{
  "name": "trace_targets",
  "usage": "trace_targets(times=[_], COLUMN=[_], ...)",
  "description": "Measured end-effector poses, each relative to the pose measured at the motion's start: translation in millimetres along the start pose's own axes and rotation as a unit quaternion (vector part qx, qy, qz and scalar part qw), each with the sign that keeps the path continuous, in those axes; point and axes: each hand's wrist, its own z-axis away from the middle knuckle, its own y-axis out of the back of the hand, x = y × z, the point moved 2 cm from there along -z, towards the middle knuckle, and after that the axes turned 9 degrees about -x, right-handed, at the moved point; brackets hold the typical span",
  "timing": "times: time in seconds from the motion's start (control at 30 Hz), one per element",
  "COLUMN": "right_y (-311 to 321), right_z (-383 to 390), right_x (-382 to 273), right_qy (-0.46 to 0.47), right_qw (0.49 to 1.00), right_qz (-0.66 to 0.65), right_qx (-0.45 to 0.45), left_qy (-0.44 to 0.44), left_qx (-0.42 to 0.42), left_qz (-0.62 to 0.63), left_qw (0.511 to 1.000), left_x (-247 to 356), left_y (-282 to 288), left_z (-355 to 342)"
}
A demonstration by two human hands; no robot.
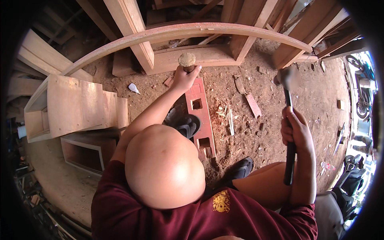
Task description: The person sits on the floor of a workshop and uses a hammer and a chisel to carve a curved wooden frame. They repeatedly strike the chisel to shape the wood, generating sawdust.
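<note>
My left hand (187,78) is closed round the handle of a chisel (187,60), its pale, battered round end facing up. The blade is hidden below my fist. Under that hand lies a reddish wooden board (204,130) with square mortise holes cut through it. My left foot, in a dark sandal (187,127), rests at the board's left edge. Off to the right, my right hand (296,129) grips the black handle of a hammer (289,96). The hammer's head is raised, smeared by motion and apart from the chisel.
A curved wooden rail (208,27) and upright timbers span the far side. To the left stand a wooden box-like piece (76,104) and a dark open frame (84,154). Wood shavings (227,116), a reddish offcut (253,105) and a small white bottle (133,88) lie on the dirt floor. Motorcycles (352,176) are at far right.
</note>
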Motion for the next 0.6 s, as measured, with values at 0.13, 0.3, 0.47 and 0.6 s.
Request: trace_targets(times=[0.13,0.3,0.47,0.6], right_y=[-28.5,-90.7,-135.4,-134.5], right_z=[-19.8,-23.5,-75.6,-110.7], right_x=[-7.4,-70.9,-42.3,5.5], right_qy=[0.022,0.218,0.416,0.197], right_qw=[0.989,0.946,0.845,0.793], right_qz=[0.143,0.239,0.320,0.575], right_qx=[-0.026,-0.019,0.098,-0.048], left_qy=[-0.054,-0.045,-0.074,-0.094], left_qx=[0.011,0.025,0.018,0.007], left_qz=[0.008,-0.018,0.007,-0.060], left_qw=[0.998,0.999,0.997,0.994], left_x=[10.9,18.6,28.3,-12.2], left_y=[-8.9,-2.8,-20.4,-11.2], left_z=[-6.6,2.4,6.6,-1.5])
